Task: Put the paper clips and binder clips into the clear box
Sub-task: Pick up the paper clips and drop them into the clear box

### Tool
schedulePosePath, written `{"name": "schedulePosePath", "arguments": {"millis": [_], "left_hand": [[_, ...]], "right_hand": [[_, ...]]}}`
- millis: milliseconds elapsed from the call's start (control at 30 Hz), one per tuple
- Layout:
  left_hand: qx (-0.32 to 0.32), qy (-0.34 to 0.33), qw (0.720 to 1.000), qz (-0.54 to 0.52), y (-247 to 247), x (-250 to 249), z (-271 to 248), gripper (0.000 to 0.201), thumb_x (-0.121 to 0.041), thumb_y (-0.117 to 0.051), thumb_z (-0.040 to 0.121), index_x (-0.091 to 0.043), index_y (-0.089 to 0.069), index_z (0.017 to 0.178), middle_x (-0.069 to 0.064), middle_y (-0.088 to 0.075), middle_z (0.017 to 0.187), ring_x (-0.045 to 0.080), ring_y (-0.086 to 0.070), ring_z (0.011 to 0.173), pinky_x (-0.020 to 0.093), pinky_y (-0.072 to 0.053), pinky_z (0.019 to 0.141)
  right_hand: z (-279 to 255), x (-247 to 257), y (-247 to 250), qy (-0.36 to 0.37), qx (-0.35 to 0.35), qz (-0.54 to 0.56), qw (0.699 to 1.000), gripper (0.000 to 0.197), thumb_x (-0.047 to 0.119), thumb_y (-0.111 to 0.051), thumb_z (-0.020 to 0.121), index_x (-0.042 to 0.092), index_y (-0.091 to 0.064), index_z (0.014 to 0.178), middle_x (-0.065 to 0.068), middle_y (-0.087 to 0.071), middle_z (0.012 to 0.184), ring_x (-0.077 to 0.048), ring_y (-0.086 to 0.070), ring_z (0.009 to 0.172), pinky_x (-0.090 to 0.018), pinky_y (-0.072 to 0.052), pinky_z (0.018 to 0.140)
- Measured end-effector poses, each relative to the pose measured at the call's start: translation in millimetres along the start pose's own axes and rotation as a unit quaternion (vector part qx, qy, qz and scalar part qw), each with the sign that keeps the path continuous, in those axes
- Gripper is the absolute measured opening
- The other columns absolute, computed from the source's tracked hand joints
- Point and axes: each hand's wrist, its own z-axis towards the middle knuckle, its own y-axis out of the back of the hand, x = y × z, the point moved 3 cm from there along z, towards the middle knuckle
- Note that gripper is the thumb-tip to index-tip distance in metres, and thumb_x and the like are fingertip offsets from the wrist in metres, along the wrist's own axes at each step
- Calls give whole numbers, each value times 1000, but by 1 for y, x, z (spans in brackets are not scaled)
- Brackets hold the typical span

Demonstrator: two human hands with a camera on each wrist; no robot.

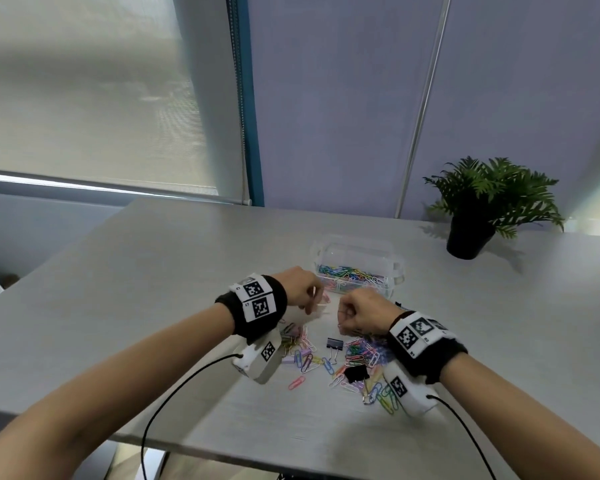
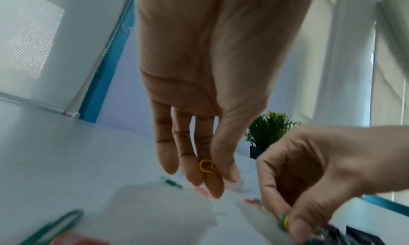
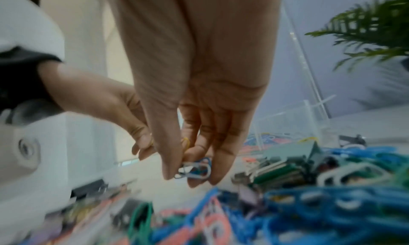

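A clear box [image 1: 357, 268] with several coloured paper clips inside stands on the grey table [image 1: 153, 271], just behind both hands. My left hand [image 1: 303, 289] hovers left of the box and pinches a yellow paper clip [image 2: 208, 167] between thumb and fingers. My right hand [image 1: 359, 315] pinches a small bunch of paper clips [image 3: 194, 168], blue, white and yellow. Loose paper clips [image 1: 329, 358] lie scattered under my wrists. Among them are a dark binder clip [image 1: 334, 344] and a black binder clip [image 1: 355, 374].
A potted green plant [image 1: 478, 216] stands at the back right of the table. A roller blind and a window lie behind on the left. Cables run from both wrist cameras over the table's near edge.
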Motion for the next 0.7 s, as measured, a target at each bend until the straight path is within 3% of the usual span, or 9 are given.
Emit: {"name": "schedulePosePath", "arguments": {"millis": [100, 267, 367, 433, 467, 533, 567, 633, 700], "left_hand": [[-18, -7, 999, -38, 21, -2, 3, 10, -3, -53, 87, -12, -56, 85, 11, -71, 89, 12, -57, 65, 19, -45, 58], [-65, -1, 994, -90, 57, -15, 29, 13, -5, -57, 85, -15, -55, 77, -1, -63, 73, 6, -56, 62, 16, -48, 51], [-91, 11, 992, -91, 64, -25, 53, 15, 0, -57, 83, -13, -56, 75, 11, -69, 82, 7, -55, 58, 13, -46, 45], [-94, 28, 992, -76, 62, -30, 67, 12, 3, -56, 83, -5, -63, 87, 20, -70, 99, 15, -60, 65, 17, -51, 55], [-89, 38, 993, -68, 59, -30, 71, 15, 3, -57, 84, -1, -65, 97, 21, -69, 107, 22, -65, 77, 22, -54, 65], [-79, 51, 994, -50, 53, -28, 76, 28, -1, -60, 85, -1, -62, 113, 19, -64, 119, 30, -63, 104, 31, -50, 86], [-80, 50, 994, -45, 51, -27, 74, 31, -3, -60, 86, -3, -61, 117, 18, -62, 122, 30, -60, 111, 31, -48, 91], [-97, 37, 993, -47, 53, -21, 65, 32, -4, -59, 87, -5, -60, 119, 15, -63, 122, 28, -58, 114, 29, -44, 95], [-117, 20, 991, -56, 56, -11, 50, 29, -2, -55, 88, -5, -61, 116, 14, -65, 118, 25, -61, 109, 26, -46, 89]], "right_hand": [[-6, -12, 21, -21, -1, 83, 996, 16, 7, -70, 78, 18, -62, 71, 6, -60, 64, -1, -55, 54, -7, -41, 50], [8, -29, 67, -56, -51, 128, 989, 18, -4, -67, 78, 12, -61, 70, -2, -60, 63, -1, -55, 43, -11, -48, 46], [27, -37, 84, -91, -79, 128, 984, 18, -6, -66, 78, 8, -61, 69, -5, -61, 64, -10, -58, 50, -14, -52, 48], [40, -43, 88, -112, -102, 136, 979, 21, -6, -65, 79, 8, -61, 65, -8, -61, 67, -14, -59, 55, -15, -54, 50], [45, -46, 88, -117, -112, 134, 978, 19, -5, -65, 79, 7, -62, 66, -8, -62, 68, -15, -59, 56, -15, -53, 50], [48, -45, 85, -122, -112, 91, 982, 2, 0, -66, 80, 1, -68, 79, -11, -65, 76, -17, -59, 61, -19, -52, 55], [47, -44, 82, -118, -112, 61, 985, 7, 2, -67, 80, -1, -69, 87, -13, -67, 82, -19, -60, 66, -22, -52, 61], [42, -41, 80, -98, -122, 14, 988, 11, 3, -66, 81, 0, -70, 91, -14, -71, 94, -22, -62, 80, -26, -49, 74], [33, -37, 78, -62, -151, -12, 986, 12, 1, -60, 82, 3, -70, 89, -12, -72, 97, -24, -64, 92, -27, -48, 82]]}}
